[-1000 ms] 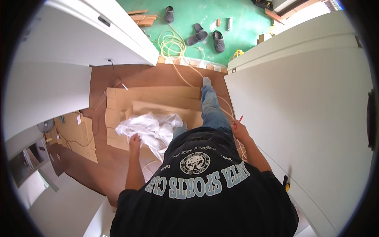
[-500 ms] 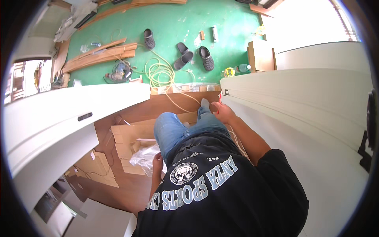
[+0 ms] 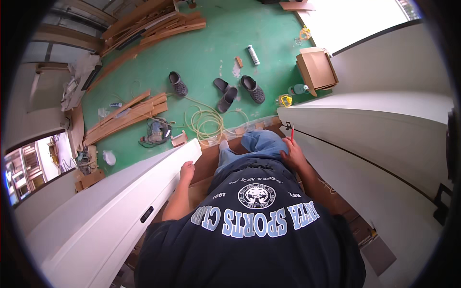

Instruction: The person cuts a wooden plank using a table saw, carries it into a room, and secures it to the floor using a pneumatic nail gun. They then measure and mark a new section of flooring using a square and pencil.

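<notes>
In my right hand [image 3: 295, 154] a slim red pencil [image 3: 293, 132] points up past the fingers, near the black metal fitting [image 3: 287, 126] at the end of the right-hand white panel [image 3: 365, 120]. My left hand [image 3: 187, 171] is beside the far end of the left-hand white door panel [image 3: 108, 230], its fingers curled. Whether it touches the panel, or has something small inside the fingers, I cannot make out. A dark oval recessed handle [image 3: 147, 214] sits on that panel, close to my left forearm.
Beyond the threshold, the green floor [image 3: 211, 43] holds a coiled pale hose [image 3: 205, 121], dark shoes [image 3: 253, 90], a corded power tool [image 3: 157, 131] and wooden boards [image 3: 127, 116]. An open cardboard box [image 3: 317, 69] and a bottle [image 3: 298, 89] stand at the right.
My view has shifted and turned. My left hand has moved from beside my leg to the left panel's far end. My right hand still has the red pencil.
</notes>
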`<state>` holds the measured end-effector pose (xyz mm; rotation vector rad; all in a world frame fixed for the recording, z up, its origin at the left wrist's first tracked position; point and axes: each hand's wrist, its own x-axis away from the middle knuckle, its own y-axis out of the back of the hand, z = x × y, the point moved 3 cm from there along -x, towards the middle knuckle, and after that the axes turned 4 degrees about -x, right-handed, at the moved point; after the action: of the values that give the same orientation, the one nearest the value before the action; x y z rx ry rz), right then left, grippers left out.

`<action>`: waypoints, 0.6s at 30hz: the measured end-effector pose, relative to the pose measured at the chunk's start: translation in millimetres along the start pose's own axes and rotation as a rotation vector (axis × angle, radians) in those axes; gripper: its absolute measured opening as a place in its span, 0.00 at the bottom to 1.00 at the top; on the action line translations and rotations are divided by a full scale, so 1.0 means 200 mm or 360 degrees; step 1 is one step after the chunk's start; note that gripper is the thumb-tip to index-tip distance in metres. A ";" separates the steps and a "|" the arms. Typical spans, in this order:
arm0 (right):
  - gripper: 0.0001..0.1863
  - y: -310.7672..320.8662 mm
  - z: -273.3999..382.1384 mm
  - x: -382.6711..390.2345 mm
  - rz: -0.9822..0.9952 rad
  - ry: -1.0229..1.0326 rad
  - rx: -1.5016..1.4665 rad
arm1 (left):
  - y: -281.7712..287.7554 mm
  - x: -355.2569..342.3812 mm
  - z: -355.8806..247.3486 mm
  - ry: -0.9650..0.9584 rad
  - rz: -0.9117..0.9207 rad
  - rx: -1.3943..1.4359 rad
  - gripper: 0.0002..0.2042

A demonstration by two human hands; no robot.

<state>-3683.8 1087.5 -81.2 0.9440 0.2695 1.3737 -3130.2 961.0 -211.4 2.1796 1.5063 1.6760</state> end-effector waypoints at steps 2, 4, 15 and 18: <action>0.31 0.05 0.12 -0.19 0.0121 -0.0096 -0.0060 | 0.08 -0.16 -0.23 0.0075 -0.0088 0.0472 0.18; 0.30 0.09 0.16 -0.38 0.0190 0.0018 -0.0033 | 0.05 -0.34 -0.48 -0.0026 -0.0110 0.0276 0.18; 0.30 0.40 -0.65 -1.77 -0.0493 -0.1033 -0.0624 | -0.92 -1.04 -2.48 -0.0619 0.0844 -0.0105 0.18; 0.30 0.54 -0.87 -2.04 -0.0583 -0.1129 -0.0774 | -1.18 -1.53 -2.79 -0.0684 0.0971 -0.0231 0.18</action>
<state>-3971.6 779.8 -256.6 0.8545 -0.4007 0.6571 -3693.5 598.2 -321.8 2.8407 0.6327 1.2165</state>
